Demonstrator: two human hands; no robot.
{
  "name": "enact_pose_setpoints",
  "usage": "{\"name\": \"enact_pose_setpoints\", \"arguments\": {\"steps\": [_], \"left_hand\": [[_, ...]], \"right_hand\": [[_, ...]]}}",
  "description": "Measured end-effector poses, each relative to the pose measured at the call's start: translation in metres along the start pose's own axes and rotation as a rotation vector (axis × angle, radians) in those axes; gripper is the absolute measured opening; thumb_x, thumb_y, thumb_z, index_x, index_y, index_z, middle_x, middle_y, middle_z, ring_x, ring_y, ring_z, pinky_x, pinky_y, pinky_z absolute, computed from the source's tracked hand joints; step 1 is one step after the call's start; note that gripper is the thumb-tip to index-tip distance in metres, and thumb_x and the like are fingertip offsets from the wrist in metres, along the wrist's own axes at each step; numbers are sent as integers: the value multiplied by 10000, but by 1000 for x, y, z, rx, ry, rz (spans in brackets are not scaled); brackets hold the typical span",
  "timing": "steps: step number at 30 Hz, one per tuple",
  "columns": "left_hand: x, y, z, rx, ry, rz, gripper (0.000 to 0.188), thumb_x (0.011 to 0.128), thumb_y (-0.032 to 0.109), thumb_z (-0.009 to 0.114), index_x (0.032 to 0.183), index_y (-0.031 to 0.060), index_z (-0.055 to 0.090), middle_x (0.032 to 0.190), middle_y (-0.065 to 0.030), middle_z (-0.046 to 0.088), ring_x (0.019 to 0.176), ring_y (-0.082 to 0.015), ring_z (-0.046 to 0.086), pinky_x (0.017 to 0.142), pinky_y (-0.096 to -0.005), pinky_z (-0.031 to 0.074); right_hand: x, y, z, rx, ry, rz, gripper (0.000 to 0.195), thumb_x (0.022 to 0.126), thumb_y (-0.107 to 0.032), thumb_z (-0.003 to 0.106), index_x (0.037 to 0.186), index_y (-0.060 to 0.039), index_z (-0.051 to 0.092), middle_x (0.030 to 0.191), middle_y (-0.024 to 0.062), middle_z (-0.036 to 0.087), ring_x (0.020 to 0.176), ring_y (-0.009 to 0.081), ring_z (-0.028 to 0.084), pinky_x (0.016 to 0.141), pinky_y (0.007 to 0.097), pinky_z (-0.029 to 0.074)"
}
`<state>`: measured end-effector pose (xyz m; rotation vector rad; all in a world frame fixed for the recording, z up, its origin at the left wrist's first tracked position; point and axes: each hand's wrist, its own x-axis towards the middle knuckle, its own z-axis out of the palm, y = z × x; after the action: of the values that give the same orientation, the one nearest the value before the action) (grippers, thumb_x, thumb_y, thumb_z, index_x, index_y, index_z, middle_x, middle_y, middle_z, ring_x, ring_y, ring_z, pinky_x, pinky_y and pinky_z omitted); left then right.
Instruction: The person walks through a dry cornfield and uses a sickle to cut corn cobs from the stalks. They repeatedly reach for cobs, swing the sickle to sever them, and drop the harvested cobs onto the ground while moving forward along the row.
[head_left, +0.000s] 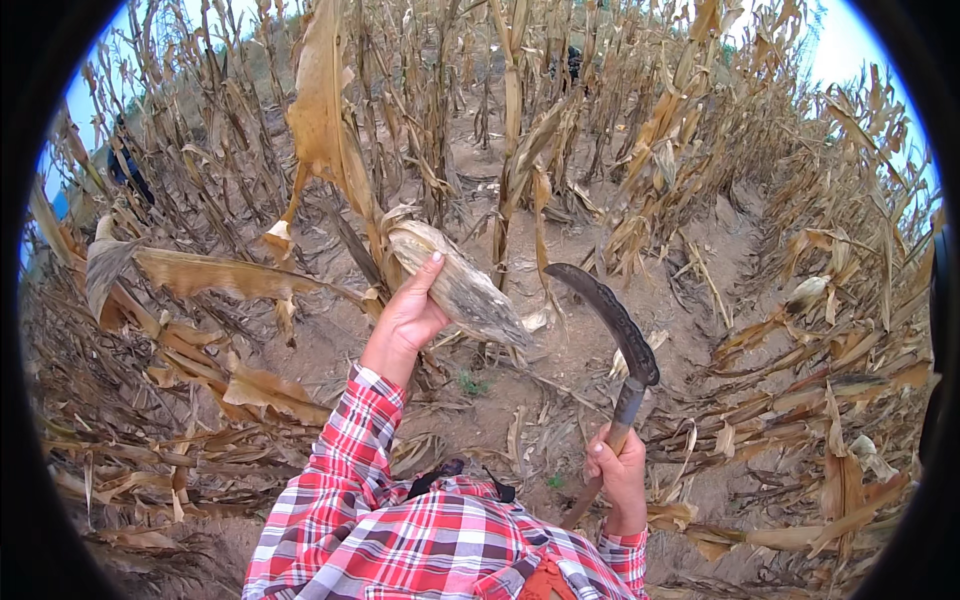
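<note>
My left hand grips a dry, husked ear of corn near the centre, thumb on top; the husk is pale with grey-black patches. The ear lies beside a standing dry corn stalk, and whether it is still attached there I cannot tell. In my right hand, lower right of centre, is the wooden handle of a sickle. Its dark curved blade points up and to the left, to the right of the ear and apart from it. Both sleeves are red and white plaid.
Dry standing corn stalks fill the ground ahead. Fallen stalks lie to the right, and more to the left. A person in dark clothes stands at the far left; a dark shape shows among stalks far ahead. Bare soil shows between rows.
</note>
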<state>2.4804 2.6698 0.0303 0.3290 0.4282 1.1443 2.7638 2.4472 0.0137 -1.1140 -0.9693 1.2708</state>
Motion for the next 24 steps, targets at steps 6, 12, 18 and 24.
{"name": "enact_pose_setpoints", "arguments": {"steps": [6, 12, 18, 24], "left_hand": [[-33, -1, -18, 403, 85, 131, 441, 834, 262, 694, 1174, 49, 510, 1039, -51, 623, 944, -202, 616, 841, -395, 517], [-78, -28, -34, 203, 78, 48, 458, 811, 221, 707, 1176, 17, 522, 1082, -65, 620, 940, -181, 613, 809, -349, 518], [-120, -24, -40, 179, 181, 52, 343, 842, 204, 630, 1129, 31, 560, 966, -37, 628, 849, -142, 618, 767, -337, 526], [-156, 0, -48, 758, 600, 228, 333, 823, 151, 613, 1104, -23, 578, 970, -54, 633, 845, -125, 580, 738, -264, 456]], "right_hand": [[22, -7, 17, -236, -168, -11, 186, 819, -113, 677, 886, -42, 519, 663, -31, 494, 555, 39, 429, 500, 205, 363], [60, -23, 62, -295, -463, -8, 277, 796, -127, 695, 1022, -28, 567, 706, -42, 499, 618, 45, 434, 542, 215, 371], [110, -23, 123, -257, -756, 42, 312, 807, -163, 686, 1063, -25, 571, 728, -41, 477, 649, 60, 428, 574, 223, 380], [153, 33, 154, -396, -751, -6, 213, 833, -239, 646, 887, -74, 523, 647, -68, 436, 527, 35, 390, 457, 207, 328]]}}
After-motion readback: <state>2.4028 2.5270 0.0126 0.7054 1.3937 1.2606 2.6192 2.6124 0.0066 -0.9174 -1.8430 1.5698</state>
